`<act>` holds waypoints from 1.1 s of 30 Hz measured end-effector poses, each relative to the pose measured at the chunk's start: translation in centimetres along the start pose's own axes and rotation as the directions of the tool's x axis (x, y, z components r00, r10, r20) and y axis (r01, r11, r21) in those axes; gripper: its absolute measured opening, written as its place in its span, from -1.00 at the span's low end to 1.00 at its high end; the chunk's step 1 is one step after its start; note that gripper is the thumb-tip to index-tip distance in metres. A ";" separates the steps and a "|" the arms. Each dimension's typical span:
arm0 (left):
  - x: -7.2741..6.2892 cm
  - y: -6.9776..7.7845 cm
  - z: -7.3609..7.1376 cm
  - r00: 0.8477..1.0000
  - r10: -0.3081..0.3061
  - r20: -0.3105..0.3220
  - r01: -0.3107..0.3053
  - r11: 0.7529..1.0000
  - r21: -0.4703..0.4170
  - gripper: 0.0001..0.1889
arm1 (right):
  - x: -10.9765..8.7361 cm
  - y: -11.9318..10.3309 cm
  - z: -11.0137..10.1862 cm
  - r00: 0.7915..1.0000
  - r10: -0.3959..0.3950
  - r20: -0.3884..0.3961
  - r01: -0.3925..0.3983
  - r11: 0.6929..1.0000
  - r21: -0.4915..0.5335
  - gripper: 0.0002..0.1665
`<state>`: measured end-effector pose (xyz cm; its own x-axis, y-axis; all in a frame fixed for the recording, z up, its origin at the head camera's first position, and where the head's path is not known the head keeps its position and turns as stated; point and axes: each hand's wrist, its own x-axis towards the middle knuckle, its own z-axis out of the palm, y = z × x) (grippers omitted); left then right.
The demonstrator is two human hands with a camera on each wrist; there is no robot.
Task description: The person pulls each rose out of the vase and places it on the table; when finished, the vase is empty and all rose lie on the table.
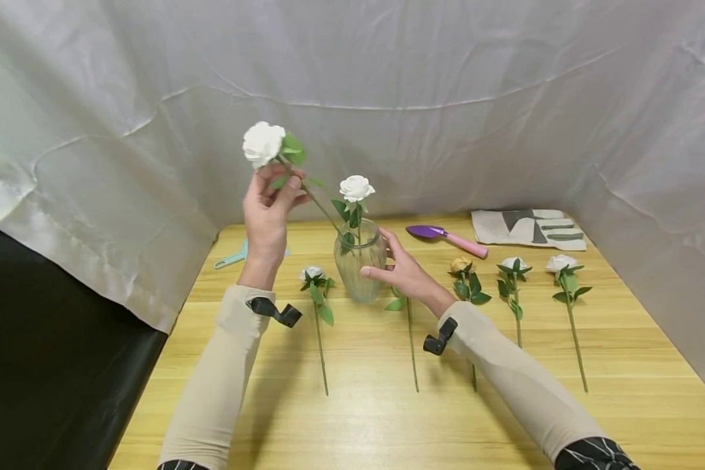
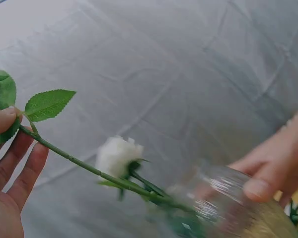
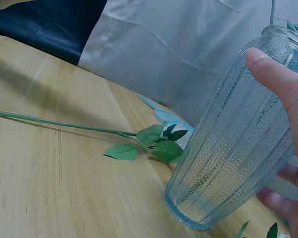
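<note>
My left hand pinches the stem of a white rose just below its bloom, up and to the left of a ribbed glass vase. That rose's stem slants down to the vase's mouth. A second white rose stands upright in the vase. Around the vase's right side curl the fingers and thumb of my right hand. In the right wrist view the thumb lies along the glass below the rim, and the vase looks tilted in that view.
A white rose lies left of the vase, with another stem to its right. Further right lie a yellow rose and two white roses. Behind are a purple trowel, a glove and a light-blue tool.
</note>
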<state>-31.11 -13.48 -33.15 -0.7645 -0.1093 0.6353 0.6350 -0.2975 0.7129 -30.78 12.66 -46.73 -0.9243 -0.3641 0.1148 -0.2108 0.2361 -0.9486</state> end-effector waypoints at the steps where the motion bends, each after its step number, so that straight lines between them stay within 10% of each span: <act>1: 0.2 0.4 -0.1 1.000 0.014 -0.018 -0.015 1.000 -0.018 -0.73 | 0.0 0.0 0.0 1.000 0.002 0.000 -0.002 1.000 0.000 0.20; 12: 2.3 4.4 -3.7 0.976 0.092 -0.196 -0.129 0.974 -0.185 -0.80 | 0.0 0.1 0.1 1.000 -0.002 0.000 0.002 1.000 0.001 0.21; 20: 0.5 4.9 -8.8 0.962 -0.150 -0.228 0.152 0.988 -0.009 -0.72 | -0.1 0.1 0.1 1.000 -0.001 -0.005 0.001 1.000 -0.006 0.24; 26: -2.2 4.7 -13.3 0.912 -0.370 -0.178 0.397 0.905 0.151 -0.61 | 0.0 0.2 0.1 1.000 0.002 0.001 -0.002 1.000 -0.005 0.23; 33: -5.7 2.6 -17.1 0.847 -0.508 -0.155 0.527 0.771 0.358 -0.66 | -0.1 0.0 -0.1 1.000 0.009 0.006 -0.009 1.000 -0.010 0.23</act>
<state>-27.02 -29.86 -40.02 -0.9875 -0.0887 0.1302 0.1259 0.0521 0.9907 -30.68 12.80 -46.74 -0.9244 -0.3669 0.1043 -0.2056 0.2489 -0.9465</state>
